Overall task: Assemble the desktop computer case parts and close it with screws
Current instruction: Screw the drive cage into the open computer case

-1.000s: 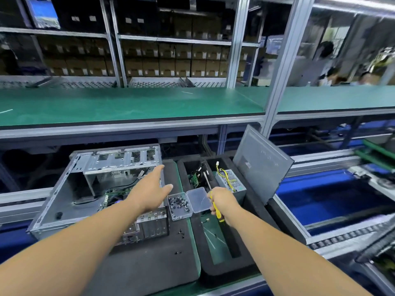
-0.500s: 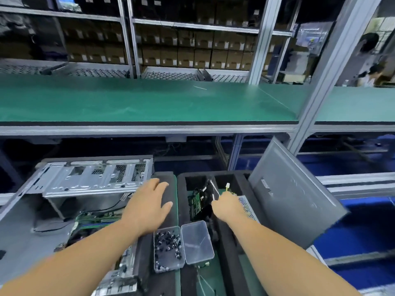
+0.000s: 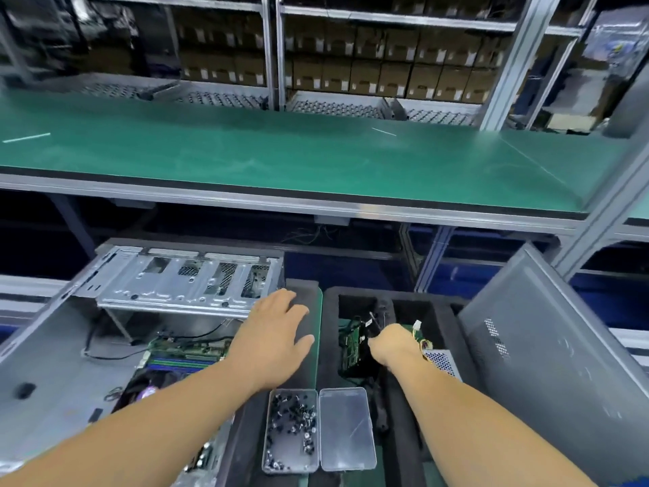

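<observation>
1. a person's two bare forearms reach out over a factory workstation, with a long green-topped shelf point(image 3: 281, 159) running across the far side and rows of brown cardboard boxes point(image 3: 386, 72) on racks behind it.
2. the open silver metal desktop computer case point(image 3: 105, 332) lies at the near left, its perforated drive bracket point(image 3: 182, 282) across the far end and a green motherboard point(image 3: 186, 353) with black cables visible inside.
3. the left hand point(image 3: 270, 342) is released, fingers straight and slightly spread, palm down over the black foam pad point(image 3: 302, 290) just right of the case; whether it presses the foam cannot be told.
4. the right hand point(image 3: 397, 346) is curled, knuckles up, inside the black foam tray point(image 3: 449, 311) of parts; a strip of yellow with a white connector shows past it, but what the fingers grasp cannot be told.
5. beside that hand, a green circuit board point(image 3: 351, 346) stands on edge in a tray compartment, and a silver perforated box point(image 3: 442, 362) sits just to the right of the wrist.
6. a clear plastic hinged box point(image 3: 346, 428) lies open near the viewer between the forearms, its left half holding small dark screws point(image 3: 291, 423).
7. the grey metal side panel point(image 3: 562, 363) of the case leans tilted at the right, against the tray's right edge.
</observation>
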